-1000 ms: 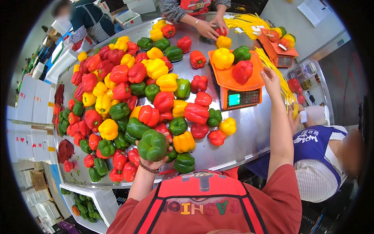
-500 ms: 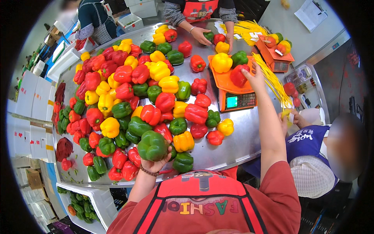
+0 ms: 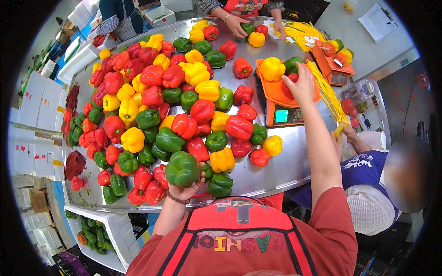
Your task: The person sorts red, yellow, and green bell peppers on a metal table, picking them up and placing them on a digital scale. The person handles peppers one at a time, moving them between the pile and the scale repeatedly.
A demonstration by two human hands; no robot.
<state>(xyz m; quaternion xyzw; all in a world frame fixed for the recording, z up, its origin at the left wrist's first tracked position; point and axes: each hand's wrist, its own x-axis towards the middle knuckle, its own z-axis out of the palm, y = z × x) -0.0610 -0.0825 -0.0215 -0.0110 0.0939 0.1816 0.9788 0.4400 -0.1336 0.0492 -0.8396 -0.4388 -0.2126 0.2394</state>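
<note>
My left hand (image 3: pixel 185 192) cups a large green bell pepper (image 3: pixel 182 169) from below, at the table's near edge. Stretched out to the right, my right hand (image 3: pixel 302 86) has its fingers around a red bell pepper (image 3: pixel 287 87) on the orange tray of a digital scale (image 3: pixel 284 117); the hand covers part of this pepper. Behind it on the tray sit a yellow bell pepper (image 3: pixel 272 69) and a green one (image 3: pixel 292 66). A big heap of red, yellow and green bell peppers (image 3: pixel 152 97) spreads over the metal table (image 3: pixel 258 177) to the left of the scale.
Across the table, a co-worker's hands (image 3: pixel 236 26) are by a few peppers. Yellow strips (image 3: pixel 328 94) lie right of the scale, near a second orange scale (image 3: pixel 336 69) bearing peppers. Another person in a blue apron (image 3: pixel 363 161) holds a yellow strip. A white foam box (image 3: pixel 120 237) stands lower left.
The view has shifted slightly. My right hand has closed further over the red pepper on the scale. My left hand still holds the green one. The co-worker's hand opposite has moved away toward white labels.
</note>
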